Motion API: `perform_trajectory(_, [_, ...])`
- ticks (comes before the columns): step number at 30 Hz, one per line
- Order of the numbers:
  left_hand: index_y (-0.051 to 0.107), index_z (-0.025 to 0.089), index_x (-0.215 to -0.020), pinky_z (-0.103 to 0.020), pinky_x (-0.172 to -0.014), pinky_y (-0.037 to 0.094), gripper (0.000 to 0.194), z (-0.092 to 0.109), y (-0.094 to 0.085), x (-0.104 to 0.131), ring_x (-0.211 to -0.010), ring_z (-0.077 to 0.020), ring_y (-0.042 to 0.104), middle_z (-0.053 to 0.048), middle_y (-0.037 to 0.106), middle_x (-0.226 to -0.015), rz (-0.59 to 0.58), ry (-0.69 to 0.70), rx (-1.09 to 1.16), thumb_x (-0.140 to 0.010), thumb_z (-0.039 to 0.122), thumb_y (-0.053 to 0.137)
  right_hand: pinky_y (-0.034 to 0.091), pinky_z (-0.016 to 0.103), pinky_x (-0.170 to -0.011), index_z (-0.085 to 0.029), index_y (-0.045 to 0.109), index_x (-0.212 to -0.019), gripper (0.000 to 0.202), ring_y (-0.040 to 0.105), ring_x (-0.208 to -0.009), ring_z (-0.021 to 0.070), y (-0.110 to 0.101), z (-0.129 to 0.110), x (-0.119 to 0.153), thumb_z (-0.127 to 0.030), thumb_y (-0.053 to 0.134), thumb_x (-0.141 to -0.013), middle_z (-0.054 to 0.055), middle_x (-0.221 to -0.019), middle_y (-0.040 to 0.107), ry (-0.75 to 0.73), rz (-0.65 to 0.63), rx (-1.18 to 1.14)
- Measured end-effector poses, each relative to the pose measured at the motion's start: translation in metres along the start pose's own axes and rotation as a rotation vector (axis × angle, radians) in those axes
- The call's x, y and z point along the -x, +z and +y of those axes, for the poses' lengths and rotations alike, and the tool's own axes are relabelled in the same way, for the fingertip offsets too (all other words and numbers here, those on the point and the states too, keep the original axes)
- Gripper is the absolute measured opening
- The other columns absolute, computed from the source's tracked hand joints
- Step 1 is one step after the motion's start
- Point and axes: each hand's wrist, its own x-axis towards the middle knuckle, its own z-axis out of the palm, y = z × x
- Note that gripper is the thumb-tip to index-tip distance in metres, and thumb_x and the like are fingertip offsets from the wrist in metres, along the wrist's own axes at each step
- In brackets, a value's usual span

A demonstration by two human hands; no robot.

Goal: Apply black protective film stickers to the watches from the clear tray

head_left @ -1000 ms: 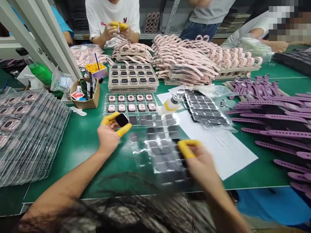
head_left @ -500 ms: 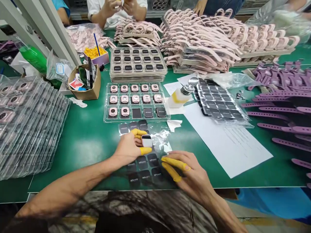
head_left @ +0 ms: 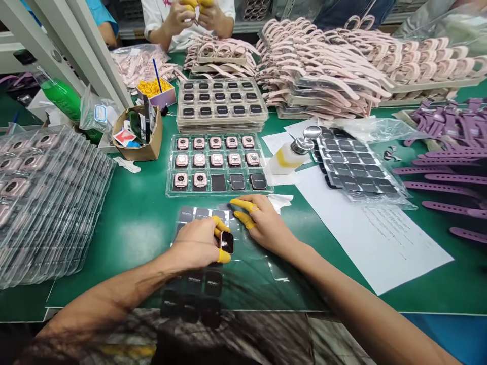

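A small square watch case [head_left: 227, 243] with a dark, glossy screen is in my left hand [head_left: 198, 241], pinched between yellow-capped fingers and thumb. Beneath that hand lies a clear sheet of black square stickers [head_left: 194, 282] with white lettering, its lower end reaching past the table's front edge. My right hand [head_left: 262, 218] is by the sheet's upper right corner, its two yellow-capped fingertips apart. Whether they touch the film is unclear. Just beyond is a clear tray [head_left: 173, 188] of pink watch cases, with two dark squares and one vacant slot in the front row.
Stacked trays [head_left: 45, 213] rise at left beside a cardboard box [head_left: 140, 144] of odds and ends. A pump bottle [head_left: 283, 158], printed paper [head_left: 365, 248] and sticker sheets [head_left: 350, 162] lie right. Pink straps [head_left: 319, 71] and purple straps [head_left: 449, 177] are piled beyond. A co-worker's hands [head_left: 194, 17] are opposite.
My right hand has moved up and left to the sheet's upper corner. The sticker sheet has slid toward me and left. The watch screen has turned from pale to dark.
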Motion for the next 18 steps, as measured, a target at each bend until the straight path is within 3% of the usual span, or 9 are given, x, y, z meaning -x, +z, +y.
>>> perform_trajectory(5, [0.074, 0.022, -0.100, -0.029, -0.063, 0.048, 0.041, -0.011, -0.022, -0.001, -0.076, -0.0229, 0.075, 0.002, 0.078, -0.077, 0.053, 0.051, -0.029, -0.060, 0.026, 0.080, 0.061, 0.053, -0.094, -0.022, 0.064, -0.136, 0.034, 0.067, -0.110, 0.0324, -0.014, 0.001, 0.007, -0.031, 0.059, -0.104, 0.015, -0.119, 0.073, 0.115, -0.004, 0.096])
perform_trajectory(8, [0.074, 0.022, -0.103, -0.029, -0.062, 0.047, 0.041, -0.013, -0.028, -0.002, -0.073, -0.0215, 0.074, 0.003, 0.077, -0.074, 0.096, 0.068, 0.010, -0.062, 0.027, 0.081, 0.061, 0.053, -0.088, -0.019, 0.065, -0.133, 0.041, 0.067, -0.104, 0.0349, -0.007, -0.009, 0.004, -0.043, 0.066, -0.100, 0.016, -0.112, 0.074, 0.251, 0.117, 0.172])
perform_trajectory(11, [0.075, 0.022, -0.108, -0.028, -0.060, 0.048, 0.047, -0.013, -0.029, -0.008, -0.071, -0.0195, 0.072, 0.002, 0.077, -0.078, 0.157, 0.090, 0.169, -0.062, 0.026, 0.085, 0.060, 0.050, -0.083, -0.019, 0.068, -0.125, 0.035, 0.067, -0.096, 0.0327, 0.004, -0.016, 0.001, -0.043, 0.063, -0.101, 0.013, -0.102, 0.075, 0.267, 0.186, 0.162])
perform_trajectory(18, [0.072, 0.018, -0.110, -0.029, -0.069, 0.055, 0.055, -0.023, -0.027, -0.025, -0.071, -0.0147, 0.066, -0.001, 0.073, -0.083, 0.258, 0.197, 0.613, -0.059, 0.022, 0.094, 0.056, 0.042, -0.075, -0.023, 0.072, -0.099, 0.016, 0.068, -0.086, 0.0263, 0.009, -0.014, 0.000, -0.034, 0.060, -0.102, 0.008, -0.101, 0.080, 0.310, 0.182, 0.150])
